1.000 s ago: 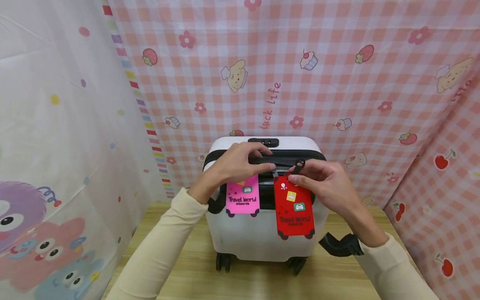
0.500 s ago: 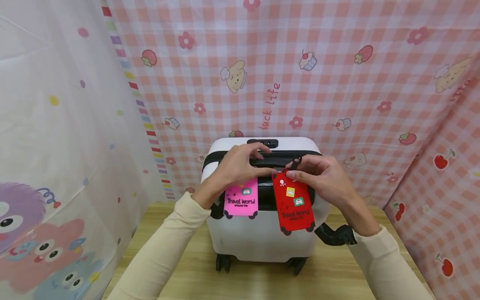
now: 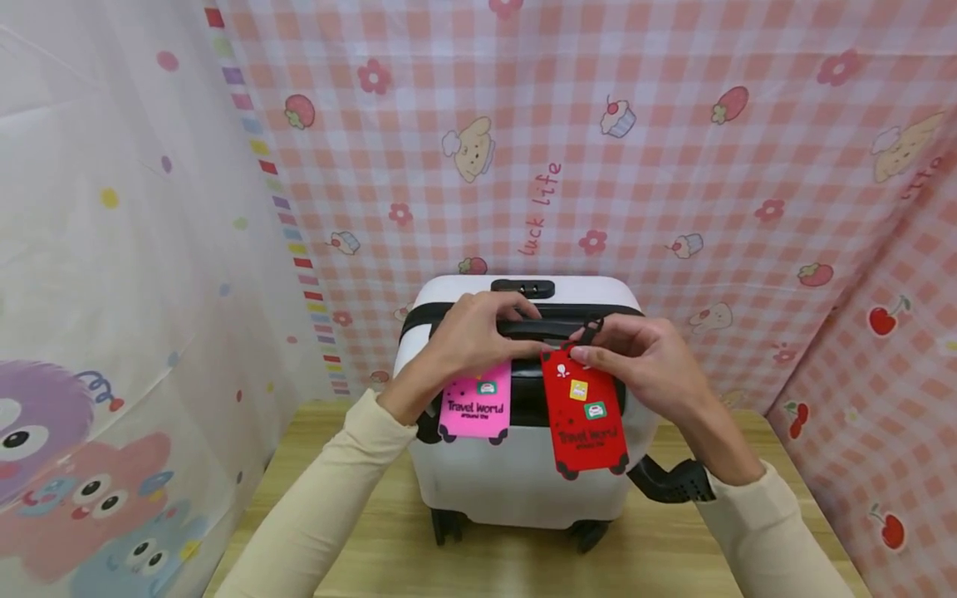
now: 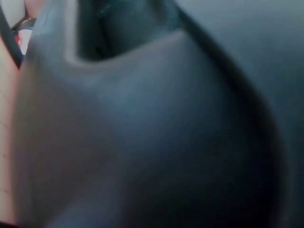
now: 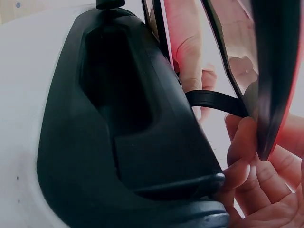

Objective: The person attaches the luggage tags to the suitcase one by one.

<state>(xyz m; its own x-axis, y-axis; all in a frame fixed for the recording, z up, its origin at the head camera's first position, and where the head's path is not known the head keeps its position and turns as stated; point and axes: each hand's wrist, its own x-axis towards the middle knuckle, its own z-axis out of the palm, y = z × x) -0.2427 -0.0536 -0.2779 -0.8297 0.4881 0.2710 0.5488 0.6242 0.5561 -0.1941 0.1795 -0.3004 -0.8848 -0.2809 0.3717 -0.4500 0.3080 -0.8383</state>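
A white suitcase (image 3: 523,482) stands on the table, its black carry handle (image 3: 549,327) toward me. My left hand (image 3: 478,332) holds the handle, fingers over the top and thumb in front. Below that hand hangs a pink luggage tag (image 3: 475,409). My right hand (image 3: 646,353) pinches a red luggage tag (image 3: 586,415) at its top, near its black strap (image 3: 591,332). In the right wrist view the strap (image 3: 591,332) bends beside the handle, between the left thumb and the right fingers (image 5: 244,142). A blurred dark surface (image 4: 142,133) fills most of the left wrist view.
Wood-patterned tabletop (image 3: 710,548) lies under the suitcase. A pink checked cloth (image 3: 635,191) hangs close behind it, with a white printed sheet (image 3: 134,274) at left. Black wheels (image 3: 591,536) touch the table. A black device (image 3: 669,482) is fixed at my right wrist.
The red tag and right hand have shifted slightly left. The pink tag has swung slightly left and down, and the suitcase top has moved a little toward me. Both holds stay the same.
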